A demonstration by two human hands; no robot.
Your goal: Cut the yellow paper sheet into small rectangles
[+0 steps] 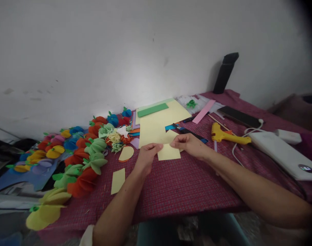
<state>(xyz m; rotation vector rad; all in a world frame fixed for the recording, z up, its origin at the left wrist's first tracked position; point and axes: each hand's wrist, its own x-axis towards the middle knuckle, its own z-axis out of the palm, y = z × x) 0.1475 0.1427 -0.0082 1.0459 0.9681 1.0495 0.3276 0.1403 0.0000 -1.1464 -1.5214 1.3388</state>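
Both my hands hold one small pale yellow paper piece (168, 152) just above the red checked tablecloth (186, 188). My left hand (147, 155) pinches its upper left corner. My right hand (190, 144) pinches its upper right edge. Behind the piece lie larger pale yellow sheets (158, 124) with a green strip (153, 109) on top. To the left of my left hand lie a rounded yellow cutout (126, 153) and a yellow rectangle (118, 180).
Folded paper fruits in orange, green, blue and yellow (79, 160) crowd the left side. A yellow glue gun (226, 135), a pink strip (203, 111), a dark phone (239, 116), a white device with cable (281, 152) and a black object (225, 72) against the wall lie right.
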